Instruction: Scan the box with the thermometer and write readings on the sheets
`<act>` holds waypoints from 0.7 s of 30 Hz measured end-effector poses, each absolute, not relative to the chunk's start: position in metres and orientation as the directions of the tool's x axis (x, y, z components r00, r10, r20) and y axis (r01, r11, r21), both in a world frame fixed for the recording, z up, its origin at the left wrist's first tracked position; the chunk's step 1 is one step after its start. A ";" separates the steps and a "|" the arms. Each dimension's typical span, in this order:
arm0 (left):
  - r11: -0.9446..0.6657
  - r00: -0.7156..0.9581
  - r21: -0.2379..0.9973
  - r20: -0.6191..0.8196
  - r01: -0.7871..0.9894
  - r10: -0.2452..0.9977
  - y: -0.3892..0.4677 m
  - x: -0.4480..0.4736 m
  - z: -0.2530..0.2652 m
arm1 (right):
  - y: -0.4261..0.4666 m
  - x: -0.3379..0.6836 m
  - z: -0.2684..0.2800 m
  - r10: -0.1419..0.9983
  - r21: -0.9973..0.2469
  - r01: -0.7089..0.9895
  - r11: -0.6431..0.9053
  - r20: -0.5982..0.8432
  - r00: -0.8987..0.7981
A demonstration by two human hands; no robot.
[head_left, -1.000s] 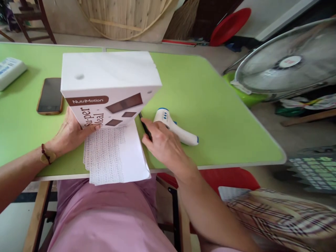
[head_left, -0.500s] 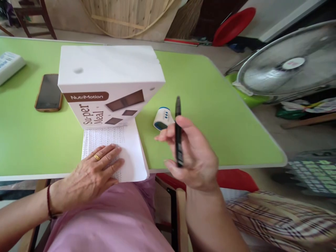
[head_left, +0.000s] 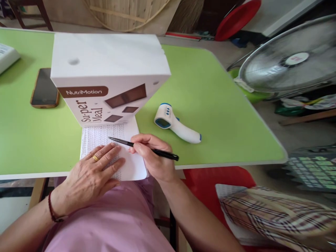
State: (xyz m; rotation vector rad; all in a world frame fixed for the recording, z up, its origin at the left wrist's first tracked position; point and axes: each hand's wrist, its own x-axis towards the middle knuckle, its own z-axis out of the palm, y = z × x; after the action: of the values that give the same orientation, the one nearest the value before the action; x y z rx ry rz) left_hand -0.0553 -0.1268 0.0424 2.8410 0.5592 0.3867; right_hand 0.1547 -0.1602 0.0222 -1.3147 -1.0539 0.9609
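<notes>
My left hand (head_left: pixel 96 171) lies flat on a notebook (head_left: pixel 135 167) at the table's front edge, fingers stretched out. Rows of small handwriting cover the left part of the page; the right part is blank. A black pen (head_left: pixel 165 154) is held by my right hand (head_left: pixel 154 157), its tip pointing left over the written rows. Whether the tip touches the paper I cannot tell. Behind the notebook a white NutriMotion box (head_left: pixel 110 59) stands upright, hiding the page's far end. A white and blue infrared thermometer (head_left: pixel 181 128) lies to the right of my right hand.
On the green table (head_left: pixel 210 105) a phone (head_left: pixel 45 88) lies left of the box, with part of a white object (head_left: pixel 7 57) farther left. A large fan (head_left: pixel 291 59) stands beyond the right edge. A red seat (head_left: pixel 225 176) and plaid cloth (head_left: pixel 275 213) are at lower right.
My right hand has come down and left to the notebook, and the pen has turned from upright to slanting left. The thermometer now shows fully. My left hand stays on the page.
</notes>
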 end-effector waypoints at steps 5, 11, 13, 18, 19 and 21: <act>-0.901 0.890 0.262 0.212 0.345 0.403 -0.126 -0.054 0.041 | -0.163 0.156 0.016 0.973 -0.995 -0.099 0.029 0.005 0.233; -0.907 0.886 0.248 0.239 0.340 0.397 -0.126 -0.054 0.042 | -0.161 0.152 0.022 0.935 -0.993 0.064 0.098 0.113 0.335; -0.906 0.884 0.249 0.243 0.341 0.400 -0.126 -0.053 0.043 | -0.160 0.151 0.025 0.945 -0.992 0.108 0.070 0.101 0.313; -0.909 0.882 0.240 0.253 0.340 0.397 -0.126 -0.051 0.043 | -0.160 0.148 0.029 0.937 -0.928 0.351 0.124 0.226 0.267; -0.909 0.882 0.239 0.253 0.341 0.397 -0.126 -0.051 0.042 | -0.160 0.149 0.029 0.929 -0.906 0.401 0.139 0.259 0.264; -0.908 0.881 0.241 0.251 0.344 0.401 -0.126 -0.051 0.042 | -0.160 0.149 0.028 0.920 -0.862 0.487 0.143 0.297 0.256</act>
State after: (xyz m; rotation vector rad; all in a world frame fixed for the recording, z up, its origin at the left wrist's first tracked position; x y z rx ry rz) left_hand -0.0509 -0.1258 0.0417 2.8614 0.5716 0.4413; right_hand 0.1491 -0.1600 0.0283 -1.4948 -1.3790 0.5274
